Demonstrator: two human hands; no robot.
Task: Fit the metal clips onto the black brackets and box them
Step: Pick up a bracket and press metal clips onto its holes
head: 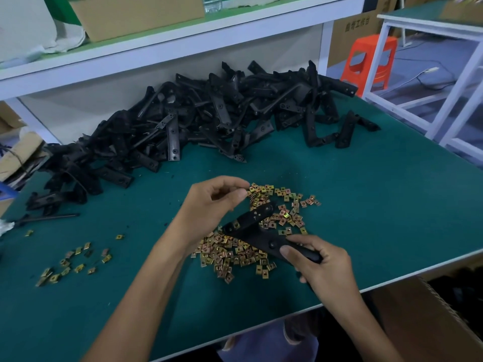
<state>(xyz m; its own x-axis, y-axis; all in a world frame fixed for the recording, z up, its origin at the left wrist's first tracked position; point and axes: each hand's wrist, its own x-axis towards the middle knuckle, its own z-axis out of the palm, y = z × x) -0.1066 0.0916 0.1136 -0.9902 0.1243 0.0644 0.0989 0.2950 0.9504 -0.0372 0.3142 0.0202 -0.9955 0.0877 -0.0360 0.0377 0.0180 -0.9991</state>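
Right hand (324,259) grips one black bracket (258,226) by its near end, fingers curled round it, its far end over the main clip pile (235,254) mid-surface (379,205). Left hand (211,202) pinches one metal clip (249,191) at the pile's far edge. Judged: bracket stiff and light, hold clear of its holes; clips tiny, pinch by the edges. Far bracket heap (198,118), main pile and near-left clip scatter (70,262) are all too many to count.
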